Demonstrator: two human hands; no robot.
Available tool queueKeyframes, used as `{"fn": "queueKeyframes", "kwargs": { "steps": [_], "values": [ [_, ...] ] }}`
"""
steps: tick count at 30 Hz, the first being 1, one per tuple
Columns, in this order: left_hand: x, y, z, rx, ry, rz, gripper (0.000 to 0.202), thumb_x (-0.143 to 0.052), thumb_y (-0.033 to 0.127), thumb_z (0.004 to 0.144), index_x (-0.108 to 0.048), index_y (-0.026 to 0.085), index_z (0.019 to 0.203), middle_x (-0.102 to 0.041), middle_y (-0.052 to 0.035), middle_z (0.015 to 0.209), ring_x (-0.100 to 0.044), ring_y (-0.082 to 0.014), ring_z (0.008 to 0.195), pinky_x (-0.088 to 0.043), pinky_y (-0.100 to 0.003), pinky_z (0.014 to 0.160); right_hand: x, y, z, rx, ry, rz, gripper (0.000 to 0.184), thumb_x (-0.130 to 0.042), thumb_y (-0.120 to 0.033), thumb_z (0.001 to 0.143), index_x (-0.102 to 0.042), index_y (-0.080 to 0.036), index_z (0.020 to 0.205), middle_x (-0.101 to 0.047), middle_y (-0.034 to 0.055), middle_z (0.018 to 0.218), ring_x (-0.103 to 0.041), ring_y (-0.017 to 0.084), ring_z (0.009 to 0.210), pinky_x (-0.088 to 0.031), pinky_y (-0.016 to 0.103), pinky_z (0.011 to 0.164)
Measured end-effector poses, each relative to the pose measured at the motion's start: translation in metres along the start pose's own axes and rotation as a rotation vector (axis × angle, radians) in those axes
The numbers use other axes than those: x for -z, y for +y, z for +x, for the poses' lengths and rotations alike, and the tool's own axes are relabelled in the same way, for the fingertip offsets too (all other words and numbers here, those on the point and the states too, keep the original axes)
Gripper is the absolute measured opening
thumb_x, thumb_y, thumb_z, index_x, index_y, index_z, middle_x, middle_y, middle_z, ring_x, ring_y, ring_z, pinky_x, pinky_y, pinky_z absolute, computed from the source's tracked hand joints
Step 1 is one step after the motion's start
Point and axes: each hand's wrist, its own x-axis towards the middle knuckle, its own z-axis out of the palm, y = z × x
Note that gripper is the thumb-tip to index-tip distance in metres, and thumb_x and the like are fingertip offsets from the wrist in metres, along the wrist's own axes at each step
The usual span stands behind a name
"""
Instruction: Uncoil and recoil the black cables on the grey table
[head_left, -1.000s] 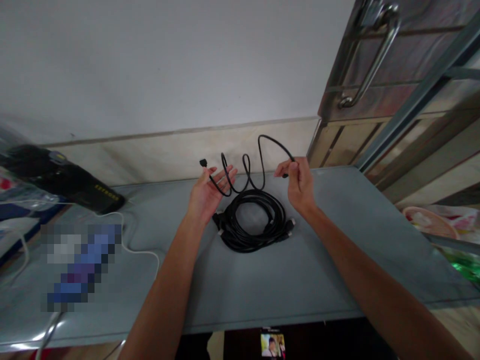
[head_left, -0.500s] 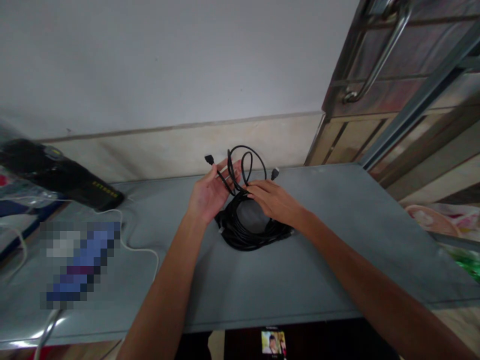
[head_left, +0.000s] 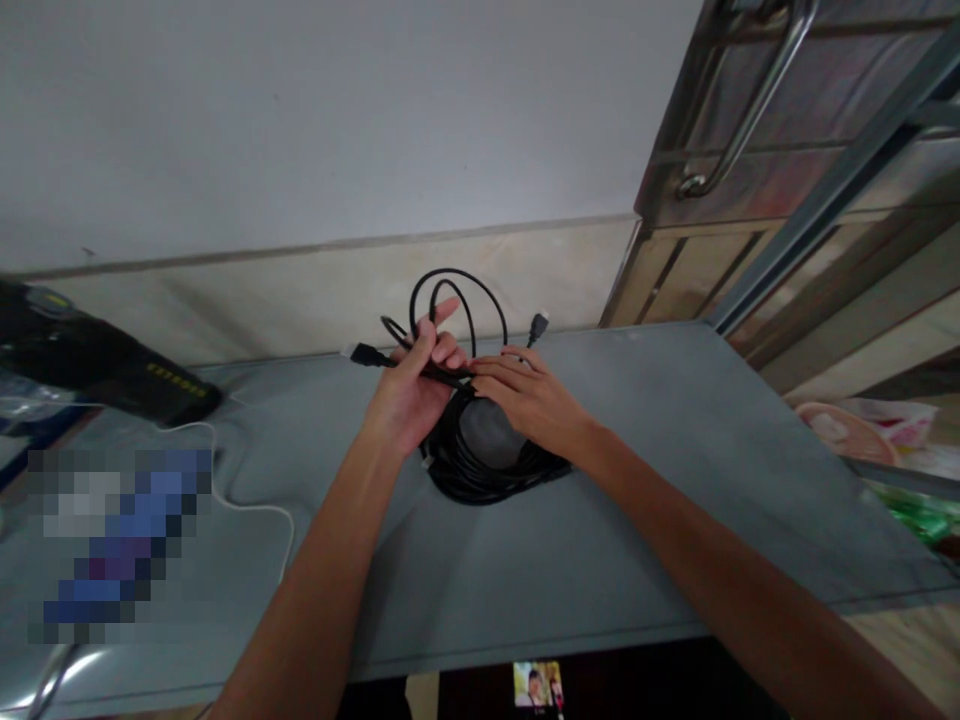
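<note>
A black cable [head_left: 480,490] lies coiled in a ring on the grey tabletop. My left hand [head_left: 411,395] is closed around strands of it at the back left of the ring, with its index finger raised. One black plug [head_left: 367,355] with a pale tip sticks out to the left of that hand. Loose loops of the cable rise above both hands. My right hand [head_left: 529,400] lies over the back right of the ring, its fingers bent onto the cable where the strands meet. Another plug [head_left: 538,325] stands up just behind the right hand.
A black cylindrical object [head_left: 112,360] with yellow lettering lies at the left. A blurred-out blue item [head_left: 127,540] and a white cord [head_left: 255,507] are nearer me. The wall [head_left: 337,305] borders the table's back edge. A metal handle [head_left: 757,100] is at the upper right.
My left hand has closed around the cable strands, where its fingers were spread before. The left plug has swung lower and further left, and the loops have shifted left.
</note>
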Motion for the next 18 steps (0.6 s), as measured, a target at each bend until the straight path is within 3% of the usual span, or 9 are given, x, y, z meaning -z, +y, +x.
{"fn": "queueKeyframes", "kwargs": {
  "steps": [3,5,9,11,15,18],
  "values": [
    [-0.002,-0.001,0.0,-0.017,0.005,-0.01,0.025,-0.071,0.047,0.113,-0.085,0.027,0.12,-0.041,0.0116,0.058,-0.043,-0.0092,0.049,-0.057,-0.024,0.072,-0.001,-0.001,0.0,-0.045,0.029,-0.015,0.028,-0.052,-0.014,0.117,-0.072,-0.025,0.132,-0.078,0.0098,0.148,-0.065,0.026,0.15,-0.043,0.055,0.132],
    [-0.002,0.0,0.0,-0.023,0.016,-0.008,0.042,-0.061,0.058,0.115,-0.085,0.028,0.1,-0.028,0.0125,0.05,-0.028,-0.0095,0.042,-0.052,-0.025,0.062,-0.002,-0.001,0.0,-0.087,0.083,-0.017,0.018,-0.059,-0.025,0.117,-0.073,-0.025,0.128,-0.077,0.0104,0.149,-0.063,0.028,0.152,-0.044,0.055,0.131],
    [0.0,0.007,-0.004,-0.058,0.026,-0.034,0.083,-0.036,0.076,0.114,-0.057,0.024,0.052,-0.008,0.0114,0.043,-0.008,-0.0097,0.039,-0.044,-0.028,0.053,-0.003,-0.006,0.003,-0.171,0.216,0.017,0.022,-0.07,-0.043,0.112,-0.068,-0.028,0.128,-0.069,0.0142,0.155,-0.059,0.034,0.154,-0.051,0.059,0.125],
    [0.003,0.012,-0.006,-0.093,0.018,-0.057,0.09,-0.026,0.079,0.113,-0.044,0.024,0.045,-0.004,0.0109,0.041,-0.002,-0.0101,0.039,-0.041,-0.029,0.051,-0.004,-0.01,0.004,-0.218,0.331,0.032,0.036,-0.075,-0.048,0.109,-0.062,-0.029,0.137,-0.06,0.0167,0.161,-0.054,0.037,0.158,-0.05,0.064,0.127],
    [0.018,0.019,-0.006,-0.188,-0.022,-0.118,0.091,-0.018,0.087,0.109,-0.032,0.024,0.045,0.009,0.0113,0.041,0.009,-0.0114,0.04,-0.03,-0.029,0.043,-0.009,-0.013,0.005,-0.386,0.581,0.139,0.084,-0.088,-0.067,0.093,-0.046,-0.035,0.157,-0.044,0.0182,0.169,-0.043,0.042,0.164,-0.047,0.071,0.131],
    [0.033,0.019,-0.003,-0.236,-0.057,-0.142,0.088,-0.027,0.089,0.108,-0.028,0.025,0.047,0.016,0.012,0.042,0.012,-0.0114,0.038,-0.021,-0.03,0.037,-0.014,-0.011,0.004,-0.481,0.587,0.458,0.1,-0.092,-0.07,0.089,-0.035,-0.04,0.166,-0.041,0.0156,0.175,-0.055,0.039,0.156,-0.06,0.066,0.121]
  ]
}}
